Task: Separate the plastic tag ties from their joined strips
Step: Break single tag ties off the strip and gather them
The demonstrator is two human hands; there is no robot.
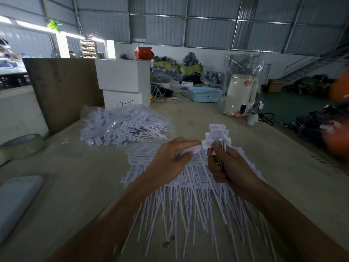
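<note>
Above the counter [79, 186], your left hand [171, 159] pinches one tag tie [190, 149]; your right hand [229, 165] grips the joined strip [217, 134]. Twist unevenly and you may snap its tail.

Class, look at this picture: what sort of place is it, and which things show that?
Probably a warehouse or small factory workshop: corrugated metal walls, bagged goods piled at the back, and a worktable heaped with plastic tag ties.
</note>
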